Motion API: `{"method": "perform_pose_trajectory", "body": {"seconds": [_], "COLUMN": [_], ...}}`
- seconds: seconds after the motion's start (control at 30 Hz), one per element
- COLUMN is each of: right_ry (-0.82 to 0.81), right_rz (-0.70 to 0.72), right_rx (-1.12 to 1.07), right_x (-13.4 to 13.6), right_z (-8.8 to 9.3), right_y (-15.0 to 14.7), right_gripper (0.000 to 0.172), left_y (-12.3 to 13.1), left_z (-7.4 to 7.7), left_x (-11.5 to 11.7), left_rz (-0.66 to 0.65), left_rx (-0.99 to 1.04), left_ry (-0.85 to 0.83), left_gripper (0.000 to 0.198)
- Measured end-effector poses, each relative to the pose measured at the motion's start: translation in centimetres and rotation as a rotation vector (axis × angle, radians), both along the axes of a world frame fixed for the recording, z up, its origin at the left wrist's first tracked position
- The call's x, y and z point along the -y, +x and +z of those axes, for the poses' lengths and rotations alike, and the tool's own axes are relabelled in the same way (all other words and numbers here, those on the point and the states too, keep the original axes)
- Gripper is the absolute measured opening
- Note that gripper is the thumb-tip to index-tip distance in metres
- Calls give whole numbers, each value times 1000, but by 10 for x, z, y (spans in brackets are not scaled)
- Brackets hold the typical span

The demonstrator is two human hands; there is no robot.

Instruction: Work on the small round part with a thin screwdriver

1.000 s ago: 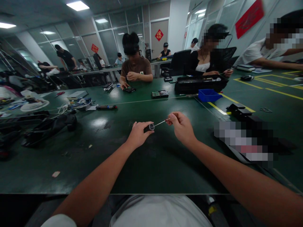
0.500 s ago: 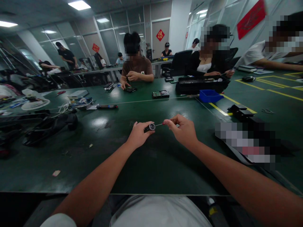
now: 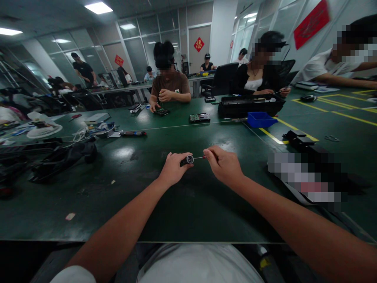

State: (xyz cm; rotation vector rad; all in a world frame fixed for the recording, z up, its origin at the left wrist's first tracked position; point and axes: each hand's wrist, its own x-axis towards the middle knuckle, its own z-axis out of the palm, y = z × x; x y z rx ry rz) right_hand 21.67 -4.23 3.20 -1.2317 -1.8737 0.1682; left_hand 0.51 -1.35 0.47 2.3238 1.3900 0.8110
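My left hand (image 3: pixel 173 168) is closed round a small black cylinder (image 3: pixel 187 160) with a round silver end, held just above the green table (image 3: pixel 176 204). My right hand (image 3: pixel 224 164) pinches a thin metal rod (image 3: pixel 199 158) with a reddish grip. The rod's tip is at the silver end of the cylinder. Both hands are close together at the middle of the table, fingertips a few centimetres apart.
A black device (image 3: pixel 303 143) and a blurred-out object lie to my right. Black gear and cables (image 3: pixel 61 155) sit at the left. Farther off lie a blue bin (image 3: pixel 260 118), a black case (image 3: pixel 250 104), a circuit board (image 3: pixel 199 117) and a pen-like tool (image 3: pixel 132 133). Other people work across the table.
My right hand has moved left toward my left hand, so less of the rod shows between them. My left hand has stayed in place.
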Motion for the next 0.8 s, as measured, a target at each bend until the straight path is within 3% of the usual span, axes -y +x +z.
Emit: {"method": "perform_pose_trajectory", "body": {"seconds": [0.23,0.5,0.67,0.8], "right_ry": [23,-39,-189,-478], "right_rz": [87,84,136,200], "right_rx": [2,-300,-623,-941], "right_x": [3,0,-15,-35], "right_z": [-1,-8,-18,-27], "right_y": [-4,-6,-6,7], "right_gripper": [17,14,22,31], "left_y": [-3,-2,-4,-7], "left_z": [-1,1,4,6], "left_x": [-2,-3,-3,-2], "left_rz": [-1,18,21,-24], "left_rx": [-27,-32,-26,-106], "left_ry": [5,46,52,133], "left_gripper": [36,35,36,36]}}
